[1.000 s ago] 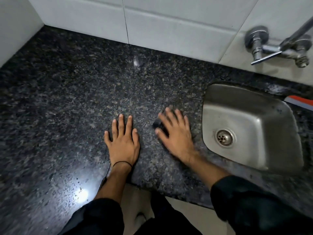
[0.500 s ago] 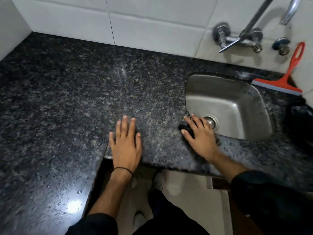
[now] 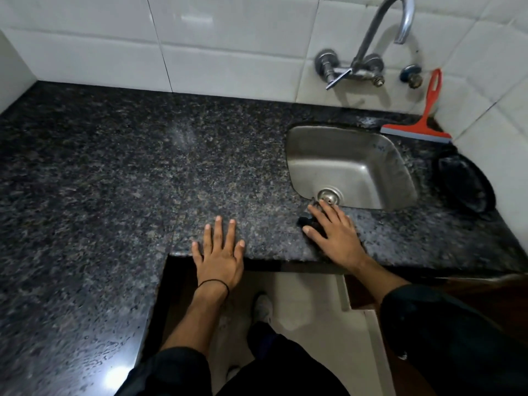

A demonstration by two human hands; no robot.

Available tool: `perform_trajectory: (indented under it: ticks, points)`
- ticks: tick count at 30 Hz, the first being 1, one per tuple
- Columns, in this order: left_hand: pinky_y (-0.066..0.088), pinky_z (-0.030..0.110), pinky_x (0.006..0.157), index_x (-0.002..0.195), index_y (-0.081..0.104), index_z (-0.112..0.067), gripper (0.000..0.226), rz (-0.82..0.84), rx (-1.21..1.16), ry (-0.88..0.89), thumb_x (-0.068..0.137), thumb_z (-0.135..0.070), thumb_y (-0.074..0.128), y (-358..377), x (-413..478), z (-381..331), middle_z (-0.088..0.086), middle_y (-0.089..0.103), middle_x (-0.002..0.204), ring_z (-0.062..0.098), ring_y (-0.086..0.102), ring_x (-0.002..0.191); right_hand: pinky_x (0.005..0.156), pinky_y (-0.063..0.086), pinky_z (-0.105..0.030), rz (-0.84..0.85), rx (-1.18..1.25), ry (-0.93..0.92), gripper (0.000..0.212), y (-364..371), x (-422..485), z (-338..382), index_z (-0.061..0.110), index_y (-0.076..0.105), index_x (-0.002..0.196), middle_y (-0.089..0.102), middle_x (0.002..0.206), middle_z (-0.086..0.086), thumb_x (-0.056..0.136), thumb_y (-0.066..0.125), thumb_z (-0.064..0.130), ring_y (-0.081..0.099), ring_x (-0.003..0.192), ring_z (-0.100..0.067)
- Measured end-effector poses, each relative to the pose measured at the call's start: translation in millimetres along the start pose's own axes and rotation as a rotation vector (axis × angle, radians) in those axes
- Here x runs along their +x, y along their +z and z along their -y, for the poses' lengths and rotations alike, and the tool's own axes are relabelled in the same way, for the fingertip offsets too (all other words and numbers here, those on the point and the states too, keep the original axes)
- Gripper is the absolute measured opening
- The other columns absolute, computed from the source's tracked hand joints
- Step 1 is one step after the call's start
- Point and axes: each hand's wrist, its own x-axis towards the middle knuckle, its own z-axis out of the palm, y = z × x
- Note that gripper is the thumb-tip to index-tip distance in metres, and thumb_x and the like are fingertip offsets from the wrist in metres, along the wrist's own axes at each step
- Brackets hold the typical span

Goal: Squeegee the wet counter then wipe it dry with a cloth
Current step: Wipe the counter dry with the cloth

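Observation:
The dark speckled granite counter (image 3: 114, 172) is L-shaped, with wet streaks and droplets on its near left part. My left hand (image 3: 218, 250) lies flat and open on the counter's front edge, fingers spread. My right hand (image 3: 335, 234) presses down on a small dark cloth (image 3: 307, 222) on the strip of counter just in front of the sink; most of the cloth is hidden under my palm. A red squeegee (image 3: 423, 124) with a grey blade leans against the tiled wall behind the sink's right corner, away from both hands.
A steel sink (image 3: 351, 164) is set into the counter, with a wall tap (image 3: 368, 61) above it. A dark round object (image 3: 463, 184) lies right of the sink. White tiled walls close the back and right. My legs and shoes stand below the counter's inner corner.
My right hand has slid the cloth rightward, from the middle of the counter to the strip in front of the sink. My left hand stayed flat. The view pulled back, showing the squeegee.

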Motion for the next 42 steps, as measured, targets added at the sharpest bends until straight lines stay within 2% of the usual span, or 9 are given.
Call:
perform_trajectory:
  ticks: [4, 12, 18, 23, 29, 32, 35, 38, 42]
  points:
    - [-0.014, 0.050, 0.117, 0.154, -0.007, -0.040, 0.056, 0.045, -0.008, -0.010, 0.103, -0.051, 0.013, -5, 1, -4, -0.010, -0.023, 0.161, 0.017, -0.022, 0.148, 0.118, -0.002, -0.053, 0.000, 0.031, 0.197, 0.070, 10, -10, 41, 0.041, 0.018, 0.153, 0.006, 0.165, 0.007, 0.091, 0.034, 0.070, -0.001, 0.150, -0.028]
    - [-0.011, 0.050, 0.118, 0.154, -0.005, -0.040, 0.057, 0.027, 0.020, -0.023, 0.102, -0.052, 0.013, -7, -3, 3, -0.009, -0.019, 0.162, 0.018, -0.019, 0.149, 0.118, 0.001, -0.055, 0.068, 0.008, -0.132, 0.066, 36, -48, 120, 0.045, 0.019, 0.152, 0.006, 0.164, 0.006, 0.093, 0.040, 0.063, 0.001, 0.150, -0.032]
    - [-0.002, 0.052, 0.121, 0.156, 0.008, -0.037, 0.058, 0.009, 0.003, 0.033, 0.102, -0.050, 0.024, -15, -7, 1, -0.006, -0.008, 0.165, 0.020, -0.009, 0.151, 0.118, 0.008, -0.050, 0.090, -0.013, -0.234, 0.065, 9, -57, 44, 0.047, 0.021, 0.150, 0.007, 0.164, 0.013, 0.092, 0.044, 0.063, 0.004, 0.150, -0.024]
    - [0.018, 0.055, 0.115, 0.143, 0.040, -0.027, 0.047, -0.046, 0.092, 0.037, 0.098, -0.040, 0.039, -29, -3, -21, 0.004, 0.028, 0.158, 0.031, 0.023, 0.144, 0.120, 0.006, -0.048, 0.120, 0.052, 0.000, 0.068, -22, -53, -57, 0.051, 0.023, 0.148, 0.006, 0.164, 0.016, 0.086, 0.037, 0.075, 0.005, 0.151, -0.022]
    - [0.035, 0.043, 0.108, 0.130, 0.058, -0.021, 0.037, -0.114, -0.026, 0.279, 0.095, -0.031, 0.049, -7, -6, -88, 0.001, 0.053, 0.142, 0.022, 0.047, 0.131, 0.119, 0.004, -0.049, 0.051, 0.154, 0.265, 0.058, -32, -39, -92, 0.045, 0.031, 0.149, 0.011, 0.163, 0.012, 0.094, 0.048, 0.055, 0.005, 0.151, -0.024]
    - [0.038, 0.041, 0.106, 0.126, 0.062, -0.019, 0.036, -0.111, -0.055, 0.333, 0.094, -0.029, 0.050, 4, -6, -116, 0.002, 0.058, 0.138, 0.023, 0.052, 0.127, 0.116, 0.022, -0.048, -0.202, 0.133, 0.225, 0.048, -14, -47, -69, 0.031, 0.049, 0.141, 0.036, 0.156, 0.003, 0.093, 0.058, 0.032, 0.027, 0.144, -0.031]
    - [0.045, 0.039, 0.095, 0.117, 0.066, -0.020, 0.035, -0.123, -0.071, 0.375, 0.089, -0.032, 0.047, 20, -4, -155, 0.002, 0.066, 0.125, 0.026, 0.060, 0.115, 0.110, 0.036, -0.043, -0.281, 0.141, 0.086, 0.052, -17, -48, -84, 0.019, 0.061, 0.130, 0.055, 0.141, -0.006, 0.080, 0.061, 0.005, 0.047, 0.127, -0.036]
    - [0.048, 0.038, 0.088, 0.110, 0.068, -0.022, 0.029, -0.134, -0.065, 0.387, 0.089, -0.031, 0.050, 33, 5, -191, 0.005, 0.071, 0.113, 0.029, 0.065, 0.104, 0.103, 0.043, -0.031, -0.306, 0.423, 0.015, 0.044, -34, -41, -114, 0.010, 0.066, 0.120, 0.064, 0.125, -0.009, 0.079, 0.061, -0.004, 0.059, 0.113, -0.030]
    - [0.049, 0.041, 0.075, 0.099, 0.071, -0.018, 0.032, -0.185, -0.037, 0.381, 0.091, -0.035, 0.045, 47, 18, -239, 0.016, 0.073, 0.093, 0.039, 0.067, 0.091, 0.088, 0.046, -0.023, -0.262, 1.006, 0.286, 0.031, -74, -33, -161, 0.007, 0.063, 0.124, 0.068, 0.117, -0.010, 0.093, 0.062, 0.007, 0.062, 0.106, -0.019]
